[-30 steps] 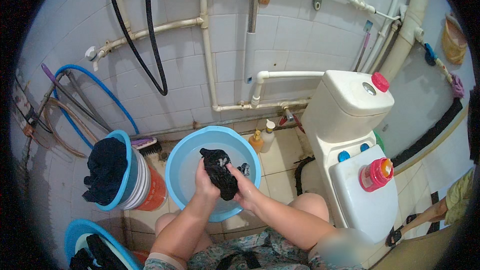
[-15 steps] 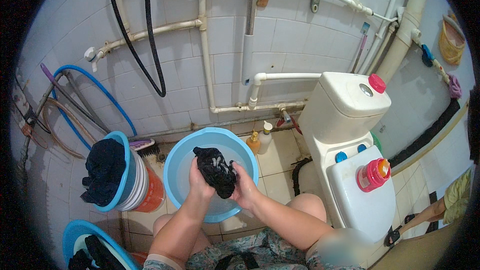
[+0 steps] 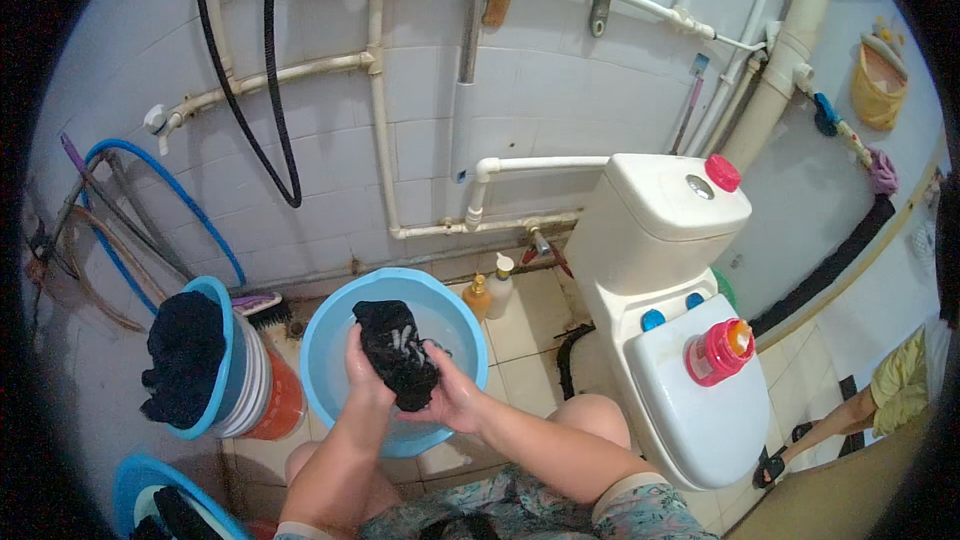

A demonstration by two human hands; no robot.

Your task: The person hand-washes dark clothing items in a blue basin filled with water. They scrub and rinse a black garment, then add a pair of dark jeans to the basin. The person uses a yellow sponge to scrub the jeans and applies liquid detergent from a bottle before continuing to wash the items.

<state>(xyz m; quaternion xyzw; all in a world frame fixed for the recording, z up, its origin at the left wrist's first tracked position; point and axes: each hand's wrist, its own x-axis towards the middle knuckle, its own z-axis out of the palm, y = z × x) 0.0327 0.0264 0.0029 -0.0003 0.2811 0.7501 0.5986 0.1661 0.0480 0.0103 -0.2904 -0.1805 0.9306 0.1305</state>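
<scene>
A wet, bunched black cloth (image 3: 388, 340) with whitish streaks on it is held between my two hands. My left hand (image 3: 367, 372) is closed on its left side. My right hand (image 3: 455, 395) grips its lower right side, with the thumb on top. Below the cloth is a light blue basin (image 3: 462, 312) of cloudy water, standing on the tiled floor. What kind of garment the cloth is cannot be made out.
Left stands a blue basin (image 3: 212, 292) heaped with dark cloth (image 3: 185, 350), atop an orange-and-white bucket (image 3: 272, 395). Two pump bottles (image 3: 499, 290) stand behind the water basin. Right is a toilet (image 3: 690, 410) with an open red jar (image 3: 715, 355) on its lid. Another person's leg (image 3: 830, 425) shows far right.
My view has shifted, moving the whole scene leftward in the picture. Both hands keep hold of the black cloth, which has turned slightly, and my right hand's fingers now show more underneath it.
</scene>
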